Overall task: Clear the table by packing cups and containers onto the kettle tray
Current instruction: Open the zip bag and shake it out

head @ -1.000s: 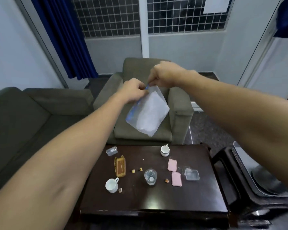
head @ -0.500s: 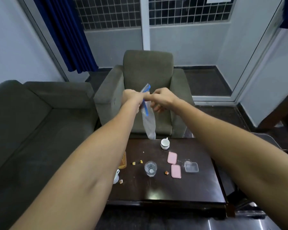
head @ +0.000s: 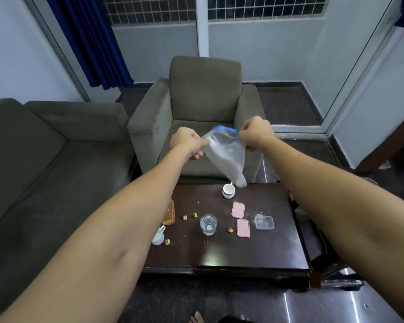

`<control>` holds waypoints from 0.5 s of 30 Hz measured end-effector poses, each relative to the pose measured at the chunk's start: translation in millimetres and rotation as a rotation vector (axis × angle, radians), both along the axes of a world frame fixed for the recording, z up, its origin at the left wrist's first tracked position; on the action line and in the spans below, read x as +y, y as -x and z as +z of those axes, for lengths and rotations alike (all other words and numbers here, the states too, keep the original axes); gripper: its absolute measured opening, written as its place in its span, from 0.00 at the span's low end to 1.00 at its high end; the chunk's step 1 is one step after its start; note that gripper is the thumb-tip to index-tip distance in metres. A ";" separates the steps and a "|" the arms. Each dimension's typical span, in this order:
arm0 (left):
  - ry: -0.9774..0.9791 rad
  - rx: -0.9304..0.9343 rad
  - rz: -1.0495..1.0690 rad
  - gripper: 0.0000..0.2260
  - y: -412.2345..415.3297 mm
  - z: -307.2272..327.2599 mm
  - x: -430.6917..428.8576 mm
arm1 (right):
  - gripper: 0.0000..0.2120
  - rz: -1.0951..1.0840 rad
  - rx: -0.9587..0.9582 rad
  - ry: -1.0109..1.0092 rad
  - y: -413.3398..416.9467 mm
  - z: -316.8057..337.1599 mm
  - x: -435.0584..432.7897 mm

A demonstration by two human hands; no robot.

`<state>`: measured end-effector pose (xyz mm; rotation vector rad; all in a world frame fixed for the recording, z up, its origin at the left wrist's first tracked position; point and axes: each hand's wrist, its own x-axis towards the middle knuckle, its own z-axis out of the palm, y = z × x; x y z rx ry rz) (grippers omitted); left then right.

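One clear plastic bag [head: 226,157] with a blue zip strip, held in the air above the far edge of the table [head: 243,252], in front of the armchair [head: 203,108]; mouth pulled apart, lower corner hanging just above the far cup. Left hand [head: 188,143] pinches the left side of the bag's mouth; right hand [head: 254,134] pinches the right side at the blue strip. On the table, counted: two white cups with handles, one [head: 228,190] near the far edge at the middle, one [head: 158,236] at the left edge, partly hidden by the left forearm. One clear drinking glass [head: 208,224] near the middle. Two pink lids [head: 238,209] [head: 243,228] lying flat, right of the glass, one behind the other. One clear square container [head: 264,222], open, just right of the pink lids, toward the right edge. One wire holder [head: 169,213], gold-coloured, at the left edge, partly covered by the forearm. Four small yellow-brown scraps: two [head: 189,216] between holder and glass, one [head: 230,230] between glass and nearer lid, one [head: 167,241] beside the left cup. One sofa [head: 44,159] left of the table. One blue curtain [head: 91,40] at the back left. The kettle tray cannot be made out.
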<state>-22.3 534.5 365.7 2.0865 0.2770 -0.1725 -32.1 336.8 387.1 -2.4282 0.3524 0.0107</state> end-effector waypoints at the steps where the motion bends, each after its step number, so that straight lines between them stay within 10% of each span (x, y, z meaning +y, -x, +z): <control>1: -0.041 0.003 -0.014 0.12 2.4 -2.6 1.7 | 0.07 -0.011 0.016 0.045 2.1 -4.0 -4.5; 7: -0.189 -0.054 -0.064 0.04 13.8 -6.1 -14.2 | 0.14 0.108 -0.074 0.371 12.2 -16.9 4.3; 15: -0.297 -0.177 -0.018 0.11 14.5 -4.1 -23.5 | 0.10 0.231 0.038 0.027 21.2 1.4 52.1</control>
